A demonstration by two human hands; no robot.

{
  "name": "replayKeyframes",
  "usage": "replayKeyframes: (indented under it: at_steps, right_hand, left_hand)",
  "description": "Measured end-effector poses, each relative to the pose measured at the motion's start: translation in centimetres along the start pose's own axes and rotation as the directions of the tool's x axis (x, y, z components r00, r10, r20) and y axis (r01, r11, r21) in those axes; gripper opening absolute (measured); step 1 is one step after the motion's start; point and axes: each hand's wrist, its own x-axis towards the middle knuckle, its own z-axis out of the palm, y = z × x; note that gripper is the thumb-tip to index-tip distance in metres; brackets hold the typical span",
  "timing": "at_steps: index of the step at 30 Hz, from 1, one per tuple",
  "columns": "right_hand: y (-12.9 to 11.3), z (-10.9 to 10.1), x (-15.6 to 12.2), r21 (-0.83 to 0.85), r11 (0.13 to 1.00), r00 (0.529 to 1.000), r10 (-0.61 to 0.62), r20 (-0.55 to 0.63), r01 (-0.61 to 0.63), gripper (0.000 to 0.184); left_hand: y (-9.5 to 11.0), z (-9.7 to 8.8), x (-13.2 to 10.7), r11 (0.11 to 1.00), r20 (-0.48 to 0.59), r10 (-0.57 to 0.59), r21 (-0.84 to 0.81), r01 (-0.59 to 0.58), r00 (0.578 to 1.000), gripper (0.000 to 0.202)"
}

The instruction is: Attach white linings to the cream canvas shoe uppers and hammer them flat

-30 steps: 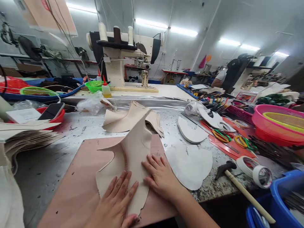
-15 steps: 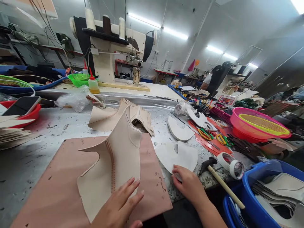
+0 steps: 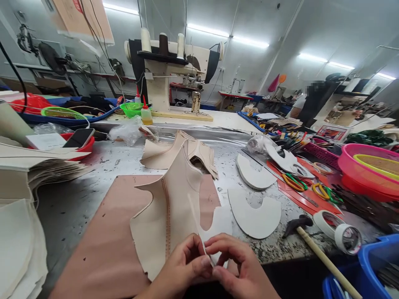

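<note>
In front of me, my left hand (image 3: 183,263) and my right hand (image 3: 238,261) meet with closed fingers. Between them they pinch the edge of a thin white curved piece (image 3: 222,218), part of it hidden behind the fingers. Just left of this lies a beige stitched shoe upper (image 3: 181,203), spread on a brownish-pink mat (image 3: 99,232). More beige uppers (image 3: 165,151) lie behind it. Right of my hands are white U-shaped pieces (image 3: 260,220), with a thicker white stack (image 3: 252,174) farther back.
A hammer (image 3: 324,253) and white tape rolls (image 3: 347,238) lie at right, near a blue bin (image 3: 374,257). Scissors (image 3: 293,182) rest behind them. Stacked beige pieces (image 3: 18,241) stand at left. A sewing machine (image 3: 158,83) is at the back; a person (image 3: 301,106) sits far right.
My right hand has lifted a white piece from the pile and brought it left. My left hand has left the upper and joined it. The view has turned left.
</note>
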Motion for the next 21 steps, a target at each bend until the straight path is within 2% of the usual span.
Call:
replayKeyframes:
  at_steps: [2, 4, 9, 16, 21]
  right_hand:
    - [-0.3, -0.2, -0.1, 0.018, 1.0, 0.999, 0.014, 0.048, -0.015, 0.021]
    - [-0.4, -0.2, -0.3, 0.011, 1.0, 0.999, 0.021, 0.048, -0.021, 0.024]
    - [-0.6, 0.1, -0.7, 0.023, 0.999, 0.999, 0.038, 0.038, -0.039, 0.026]
    - [-0.9, 0.2, -1.4, -0.007, 0.992, 0.987, 0.129, 0.095, -0.129, 0.027]
    - [-0.8, 0.9, -2.0, -0.064, 0.992, 0.992, 0.111, 0.057, -0.107, 0.029]
  left_hand:
    - [0.2, -0.1, -0.3, 1.0, -0.053, -0.015, 0.01, 0.016, 0.998, 0.045]
    - [0.6, -0.1, -0.5, 0.999, -0.08, -0.044, 0.008, 0.044, 0.996, 0.044]
    - [1.4, 0.2, -1.4, 0.991, -0.053, -0.125, -0.064, 0.121, 0.991, 0.041]
    - [1.2, 0.2, -2.3, 0.998, -0.098, -0.066, 0.002, 0.067, 0.993, 0.037]
    - [1.1, 0.3, -2.6, 0.999, -0.106, -0.046, 0.009, 0.047, 0.993, 0.034]
